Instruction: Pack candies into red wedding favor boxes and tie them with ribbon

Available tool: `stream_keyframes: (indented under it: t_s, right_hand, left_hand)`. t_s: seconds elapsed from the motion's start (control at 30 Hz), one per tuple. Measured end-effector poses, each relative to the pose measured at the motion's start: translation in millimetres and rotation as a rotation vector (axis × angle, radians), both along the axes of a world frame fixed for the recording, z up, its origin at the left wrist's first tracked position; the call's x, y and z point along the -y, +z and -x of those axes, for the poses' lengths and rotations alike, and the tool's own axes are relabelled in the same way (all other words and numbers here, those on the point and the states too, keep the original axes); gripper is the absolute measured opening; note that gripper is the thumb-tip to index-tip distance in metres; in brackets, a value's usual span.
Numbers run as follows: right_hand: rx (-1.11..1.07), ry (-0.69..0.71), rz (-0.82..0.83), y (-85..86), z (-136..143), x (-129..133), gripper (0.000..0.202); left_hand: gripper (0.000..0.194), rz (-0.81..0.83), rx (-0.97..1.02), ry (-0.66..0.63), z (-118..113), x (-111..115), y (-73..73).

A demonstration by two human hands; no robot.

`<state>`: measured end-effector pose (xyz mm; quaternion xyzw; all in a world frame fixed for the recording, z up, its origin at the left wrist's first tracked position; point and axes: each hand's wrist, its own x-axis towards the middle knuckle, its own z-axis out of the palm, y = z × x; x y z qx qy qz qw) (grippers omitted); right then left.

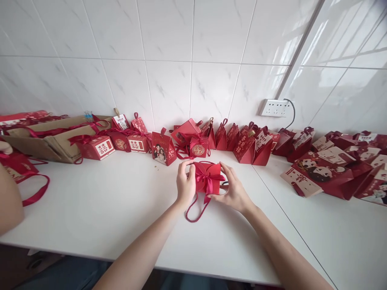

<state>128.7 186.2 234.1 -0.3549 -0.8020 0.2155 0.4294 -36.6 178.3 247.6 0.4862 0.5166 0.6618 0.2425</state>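
A small red gift box [199, 186] with a ribbon bow [208, 179] on its front is between my two hands, over the white table. Closed round the box's left side, my left hand [186, 183] has its thumb toward the front. My right hand [232, 187] grips the right side, fingers at the top corner and thumb at the lower edge. A twisted dark red cord loop [196, 220] hangs below the box onto the table. Part of a dark loop shows by the right palm; what it belongs to is hidden.
Finished-looking red gift boxes [163, 150] line the tiled wall. A cardboard box [60, 143] with ribbons stands at left, near another person's arm [9, 193]. Many red bags [335, 173] crowd the right. A power strip [275, 108] is on the wall. A seam crosses the table [121, 209].
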Motion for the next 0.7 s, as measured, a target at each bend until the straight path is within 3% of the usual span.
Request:
stream_keyframes:
  t_s: [0.17,0.37,0.5,0.7]
  right_hand:
    - [-0.024,-0.032,-0.029,-1.8,3.2,0.5,0.092]
    - [-0.006,-0.068,-0.05,-8.8,1.3,-7.0,0.091]
    - [-0.003,-0.081,-0.055,-12.9,-1.7,-7.8,0.087]
    - [-0.043,-0.119,-0.008,-20.0,-2.7,-9.0,0.085]
  left_hand:
    - [0.019,0.02,0.002,0.008,2.2,-2.2,1.4]
    - [0.023,0.003,0.012,-0.081,6.9,-2.6,-1.5]
    - [0.029,-0.061,-0.101,-0.11,11.6,-1.4,-5.5]
    - [0.027,-0.074,-0.13,-0.074,10.8,1.0,-5.8]
